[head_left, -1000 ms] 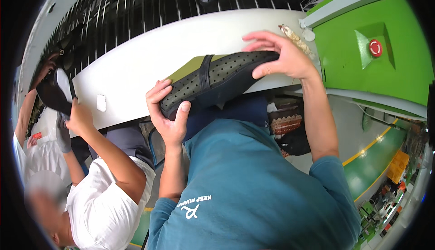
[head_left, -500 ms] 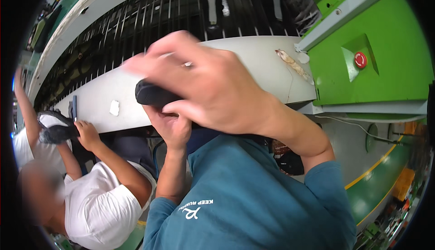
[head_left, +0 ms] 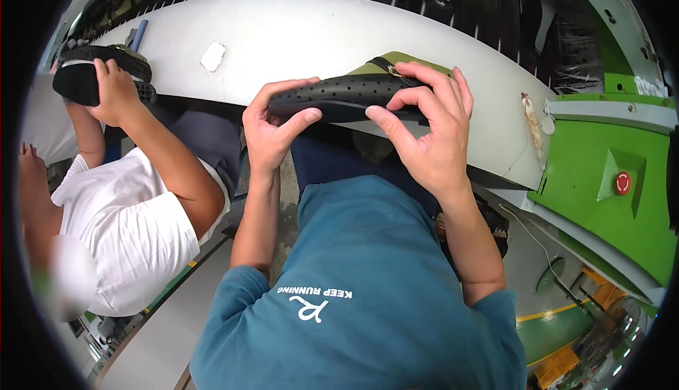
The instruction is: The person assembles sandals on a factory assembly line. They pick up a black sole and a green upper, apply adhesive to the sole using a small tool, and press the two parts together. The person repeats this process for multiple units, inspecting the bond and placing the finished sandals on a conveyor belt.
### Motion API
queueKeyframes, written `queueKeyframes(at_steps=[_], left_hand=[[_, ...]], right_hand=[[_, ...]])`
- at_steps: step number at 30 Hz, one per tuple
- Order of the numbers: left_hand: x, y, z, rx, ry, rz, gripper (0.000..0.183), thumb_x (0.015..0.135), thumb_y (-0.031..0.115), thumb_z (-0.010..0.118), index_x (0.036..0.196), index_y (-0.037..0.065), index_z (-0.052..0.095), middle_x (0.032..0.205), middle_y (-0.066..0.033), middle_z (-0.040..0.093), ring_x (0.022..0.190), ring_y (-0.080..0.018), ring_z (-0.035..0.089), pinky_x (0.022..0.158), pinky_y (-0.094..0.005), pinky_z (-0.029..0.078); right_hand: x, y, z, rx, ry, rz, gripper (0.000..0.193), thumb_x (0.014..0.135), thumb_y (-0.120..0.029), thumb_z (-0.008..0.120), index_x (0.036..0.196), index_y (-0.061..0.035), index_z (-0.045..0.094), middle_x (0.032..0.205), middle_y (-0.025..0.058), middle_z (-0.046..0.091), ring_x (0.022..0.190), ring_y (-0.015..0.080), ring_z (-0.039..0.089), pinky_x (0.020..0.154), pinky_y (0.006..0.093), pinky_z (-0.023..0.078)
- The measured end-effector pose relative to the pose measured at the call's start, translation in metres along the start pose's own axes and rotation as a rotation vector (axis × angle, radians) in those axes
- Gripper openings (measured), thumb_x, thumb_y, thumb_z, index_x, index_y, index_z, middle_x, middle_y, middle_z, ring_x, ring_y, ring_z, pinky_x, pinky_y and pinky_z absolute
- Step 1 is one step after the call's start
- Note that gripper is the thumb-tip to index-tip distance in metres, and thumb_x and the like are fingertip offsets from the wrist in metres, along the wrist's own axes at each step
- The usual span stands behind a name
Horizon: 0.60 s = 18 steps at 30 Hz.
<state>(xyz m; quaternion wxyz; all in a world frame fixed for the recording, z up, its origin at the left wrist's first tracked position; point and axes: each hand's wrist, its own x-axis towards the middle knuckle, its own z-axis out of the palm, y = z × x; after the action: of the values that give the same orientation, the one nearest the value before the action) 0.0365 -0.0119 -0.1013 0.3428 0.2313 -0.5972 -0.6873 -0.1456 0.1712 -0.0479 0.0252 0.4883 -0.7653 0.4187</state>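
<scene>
Holding a black shoe (head_left: 346,98) with little holes in it, both hands grip its ends just in front of the person's chest, above the edge of the long white bench (head_left: 297,36). The left hand (head_left: 272,132) has its grip clamped on the left end, thumb on top and fingers curled under. The right hand (head_left: 424,132) has its grip clamped on the right end, fingers spread over the top and thumb pressed on the near side. The shoe lies flat and sideways, with a green part (head_left: 396,62) showing behind it. Half a second ago the right hand was up close and hid most of the shoe; now it sits lower and the shoe shows well. To the left, another person in a white shirt (head_left: 134,234) holds a second dark shoe (head_left: 88,72) at the bench. A green machine (head_left: 608,192) with a red button (head_left: 622,182) stands on the right.
</scene>
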Motion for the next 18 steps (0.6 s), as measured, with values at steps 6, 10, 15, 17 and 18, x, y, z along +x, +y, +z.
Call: queueKeyframes(at_steps=[6,10,15,17,18], left_hand=[[0.025,0.016,-0.005,0.133,-0.194,0.036,0.037,0.082,0.0,0.096,0.115,-0.003,0.08,0.12,-0.0193,0.083,0.114,-0.0249,0.079,0.103,-0.0365,0.062],[0.037,0.033,0.0,0.237,-0.257,-0.004,0.035,0.079,0.006,0.1,0.104,-0.001,0.077,0.115,-0.0184,0.083,0.11,-0.0242,0.079,0.1,-0.0366,0.063],[0.042,0.043,0.005,0.426,-0.327,0.069,0.03,0.081,0.01,0.097,0.097,0.001,0.074,0.101,-0.0111,0.08,0.097,-0.0179,0.076,0.089,-0.0335,0.061],[0.044,0.047,0.006,0.492,-0.35,0.107,0.028,0.082,0.009,0.095,0.099,0.0,0.074,0.098,-0.0089,0.078,0.096,-0.0167,0.075,0.086,-0.0328,0.059],[0.045,0.049,0.007,0.523,-0.36,0.128,0.028,0.082,0.008,0.094,0.1,0.0,0.074,0.097,-0.0078,0.077,0.096,-0.0161,0.075,0.085,-0.0325,0.059]], right_hand=[[0.008,0.001,-0.002,0.035,-0.035,0.042,0.033,0.083,-0.033,0.096,0.082,-0.0112,0.071,0.129,0.005,0.073,0.122,0.0282,0.067,0.126,0.0587,0.031],[0.012,-0.001,-0.004,0.062,-0.063,0.092,0.03,0.084,-0.026,0.095,0.081,-0.0096,0.071,0.132,0.0071,0.074,0.125,0.0293,0.066,0.118,0.0484,0.037],[0.013,-0.001,-0.002,0.054,-0.059,0.102,0.031,0.083,-0.025,0.095,0.078,-0.0091,0.07,0.13,0.0069,0.075,0.122,0.0285,0.067,0.114,0.0465,0.04],[0.014,0.002,0.002,0.063,-0.033,0.084,0.034,0.082,-0.031,0.095,0.078,-0.0099,0.069,0.126,0.0041,0.074,0.119,0.0266,0.067,0.115,0.0516,0.038],[0.014,0.002,0.003,0.057,-0.027,0.077,0.034,0.082,-0.032,0.095,0.078,-0.0099,0.069,0.125,0.004,0.074,0.119,0.0265,0.068,0.115,0.0515,0.038]])
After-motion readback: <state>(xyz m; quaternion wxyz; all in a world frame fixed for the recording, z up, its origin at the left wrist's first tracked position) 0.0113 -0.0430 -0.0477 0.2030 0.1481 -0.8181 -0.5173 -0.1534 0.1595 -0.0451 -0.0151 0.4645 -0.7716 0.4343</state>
